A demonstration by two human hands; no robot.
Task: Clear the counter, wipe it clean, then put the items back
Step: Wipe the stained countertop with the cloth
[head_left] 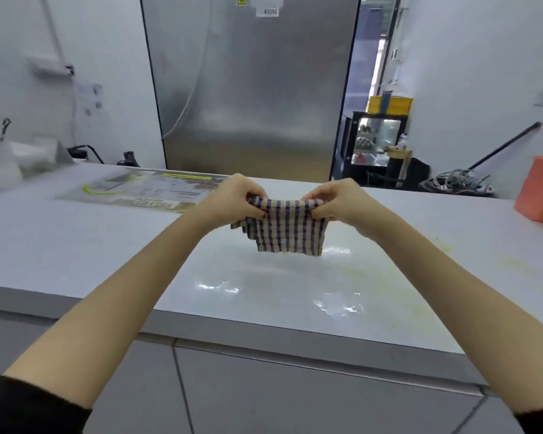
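White glossy table (91, 239), wet-looking patches near its front edge, steel cabinet (251, 89) behind: left hand (235, 198) and right hand (333, 200) each pinch a top corner of the blue-and-beige checked cloth (286, 230), which hangs just above the table's middle.

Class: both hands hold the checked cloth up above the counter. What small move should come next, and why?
Probably lower the cloth flat onto the counter: the left hand and right hand pinch its top edge while yellowish smears remain at right.
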